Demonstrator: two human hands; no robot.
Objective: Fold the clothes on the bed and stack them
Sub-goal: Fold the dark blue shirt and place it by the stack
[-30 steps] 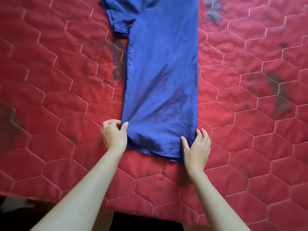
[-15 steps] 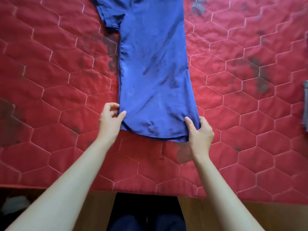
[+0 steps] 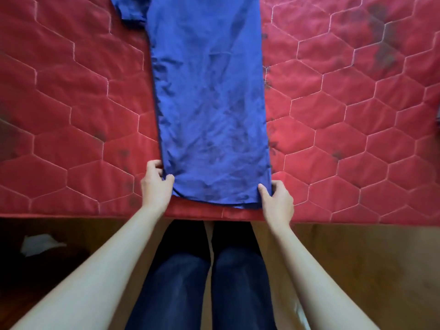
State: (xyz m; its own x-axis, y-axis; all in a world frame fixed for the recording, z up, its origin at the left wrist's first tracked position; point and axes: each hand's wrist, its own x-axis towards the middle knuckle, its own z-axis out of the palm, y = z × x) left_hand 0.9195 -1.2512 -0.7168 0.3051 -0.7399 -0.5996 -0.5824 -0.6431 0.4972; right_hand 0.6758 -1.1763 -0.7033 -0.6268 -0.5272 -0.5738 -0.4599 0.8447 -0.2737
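**Both hands pinch the shirt's near hem corners**

Your left hand (image 3: 156, 184) pinches the near left corner of the blue shirt (image 3: 209, 103), thumb on top of the cloth and fingers curled at its side edge. Your right hand (image 3: 277, 201) pinches the near right corner the same way, thumb lying on the fabric and fingers wrapped round the outer edge. Both corners sit close to the near edge of the bed (image 3: 71, 120), and your forearms reach in from below on either side of your legs (image 3: 204, 277), which are in dark trousers.

The shirt lies flat on the red quilted cover as a long narrow strip, running straight away from you toward the top of the view. Its right side forms a straight clean edge; its left side is a little wavier. A short sleeve (image 3: 129, 13) sticks out from the strip on the left near the top. The cloth is lightly creased along its whole length, with a few darker patches toward the hem. The hem itself curves slightly between your two hands and rests just inside the mattress edge.

The cover is stitched in a pale hexagon pattern and carries dark smudges, most of them at the upper right.

Below the bed you see a brown wooden floor (image 3: 357, 270). A crumpled white scrap (image 3: 38, 244) lies on it at the left, well apart from your arms.
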